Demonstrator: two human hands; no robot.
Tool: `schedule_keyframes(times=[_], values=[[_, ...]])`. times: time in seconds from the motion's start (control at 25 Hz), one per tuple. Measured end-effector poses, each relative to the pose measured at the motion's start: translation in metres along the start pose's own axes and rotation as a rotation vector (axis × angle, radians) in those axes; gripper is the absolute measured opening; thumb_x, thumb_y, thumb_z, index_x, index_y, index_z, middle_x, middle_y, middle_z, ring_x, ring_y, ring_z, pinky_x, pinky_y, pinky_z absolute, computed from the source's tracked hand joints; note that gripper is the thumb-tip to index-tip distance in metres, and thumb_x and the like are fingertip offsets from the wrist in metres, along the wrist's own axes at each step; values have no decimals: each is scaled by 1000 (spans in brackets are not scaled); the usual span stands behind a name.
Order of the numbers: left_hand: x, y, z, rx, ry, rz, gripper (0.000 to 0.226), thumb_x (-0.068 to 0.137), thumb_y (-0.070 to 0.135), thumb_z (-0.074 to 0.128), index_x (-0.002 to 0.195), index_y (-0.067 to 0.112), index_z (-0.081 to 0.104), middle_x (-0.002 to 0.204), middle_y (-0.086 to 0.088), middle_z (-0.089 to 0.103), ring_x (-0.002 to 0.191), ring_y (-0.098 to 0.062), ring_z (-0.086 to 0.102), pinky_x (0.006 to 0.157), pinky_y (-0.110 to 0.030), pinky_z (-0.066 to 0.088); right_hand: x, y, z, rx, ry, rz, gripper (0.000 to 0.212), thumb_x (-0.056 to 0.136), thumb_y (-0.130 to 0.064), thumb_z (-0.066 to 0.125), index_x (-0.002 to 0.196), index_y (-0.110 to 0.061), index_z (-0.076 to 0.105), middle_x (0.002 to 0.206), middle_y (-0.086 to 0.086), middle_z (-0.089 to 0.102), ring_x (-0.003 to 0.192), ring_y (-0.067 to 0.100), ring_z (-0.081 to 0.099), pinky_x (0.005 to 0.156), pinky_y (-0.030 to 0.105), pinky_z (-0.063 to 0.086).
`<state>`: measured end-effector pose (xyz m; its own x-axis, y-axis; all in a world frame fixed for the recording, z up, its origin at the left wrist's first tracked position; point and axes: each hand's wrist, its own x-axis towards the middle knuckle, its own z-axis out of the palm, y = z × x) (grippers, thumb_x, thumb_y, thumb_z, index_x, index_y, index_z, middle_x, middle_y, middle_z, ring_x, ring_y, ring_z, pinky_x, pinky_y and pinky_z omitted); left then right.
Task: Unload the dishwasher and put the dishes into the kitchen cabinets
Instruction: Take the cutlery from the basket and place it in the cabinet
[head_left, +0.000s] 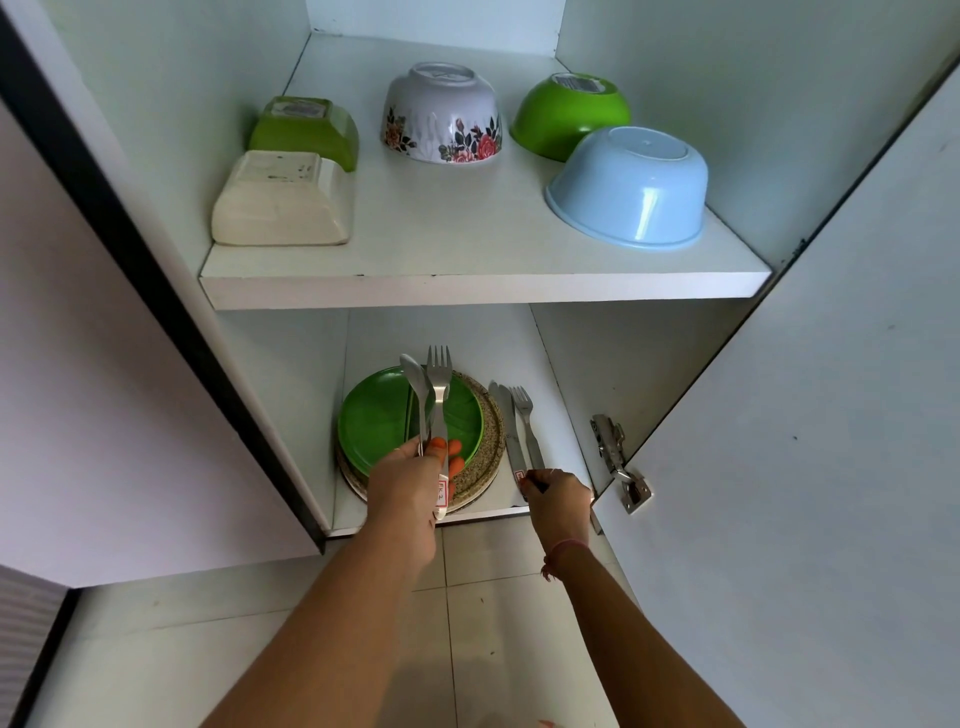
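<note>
Two bare forearms come up from the bottom edge of the head view, with no sleeve showing on either one up to where the picture cuts them off. The left hand has nails painted bright orange, plain to see on the fingertips that show. The right hand wears no ring that can be made out. Round the right wrist sits a thin pink-red thread bracelet, wound close against the wrist, with a small knotted or tasselled end hanging at its inner side. The nails of the right hand are too small and turned away to tell their colour.
</note>
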<state>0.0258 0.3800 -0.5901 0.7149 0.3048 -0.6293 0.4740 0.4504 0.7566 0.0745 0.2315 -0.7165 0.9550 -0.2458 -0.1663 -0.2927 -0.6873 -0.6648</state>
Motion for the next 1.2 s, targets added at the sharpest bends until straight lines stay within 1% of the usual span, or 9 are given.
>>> schedule_keyframes(times=[0.12,0.24,0.28,0.36,0.52,0.72,0.8,0.92,1.2], values=[[-2,-1,5,21,-14,-16,21,97,14,51,115,11,61,103,-1,67,97,-16,59,72,-26,48,-23,-21,-23,255,-27,6,27,89,-24,65,111,-9,69,96,3,72,76,10,62,74,19,49],[-4,-1,10,6,-52,-50,15,97,17,51,94,18,65,105,-1,68,92,-18,61,82,-35,52,-64,-49,-53,678,-382,88,23,86,-33,67,93,-12,70,81,-3,70,70,8,64,63,23,52],[-7,0,13,-16,-80,-64,17,98,17,50,90,17,65,103,0,68,85,-17,61,76,-35,53,-76,-54,-59,744,-501,104,22,84,-31,69,91,-11,70,79,-1,70,69,9,64,62,23,51],[-12,2,18,-36,-132,-86,20,98,16,48,91,16,66,96,2,69,77,-13,61,63,-32,52,-89,-57,-64,801,-571,88,17,81,-22,72,92,-10,70,78,2,70,67,10,63,60,22,49],[-16,-1,23,18,-172,-93,22,100,17,46,102,14,67,94,-4,70,80,-15,63,53,-25,49,-91,-53,-64,891,-475,116,7,84,-10,70,89,-12,73,75,1,73,64,8,64,59,20,52],[-16,-2,27,-73,-152,-68,19,98,9,46,106,15,62,97,2,68,95,-16,62,89,-34,47,-73,-29,-52,1095,-287,293,12,88,-6,63,97,-4,71,78,6,69,68,13,63,68,26,58],[-16,-1,24,-80,-125,-59,23,100,9,42,113,15,59,100,1,67,87,-13,61,73,-25,47,-55,-14,-41,1066,-166,357,16,90,-6,61,103,-1,69,79,8,66,68,14,60,64,24,57],[-14,-1,20,-51,-75,-62,23,100,9,43,114,16,59,87,1,67,58,-6,45,45,-15,34,-28,8,-23,892,-42,398,20,93,-8,59,109,-1,67,77,7,64,70,15,59,60,22,54],[-12,1,23,-80,-13,-92,21,97,8,42,98,15,62,61,3,42,38,-3,29,34,-15,23,7,29,-3,573,45,338,22,94,-18,58,110,-9,70,82,5,68,66,16,58,60,31,55]])
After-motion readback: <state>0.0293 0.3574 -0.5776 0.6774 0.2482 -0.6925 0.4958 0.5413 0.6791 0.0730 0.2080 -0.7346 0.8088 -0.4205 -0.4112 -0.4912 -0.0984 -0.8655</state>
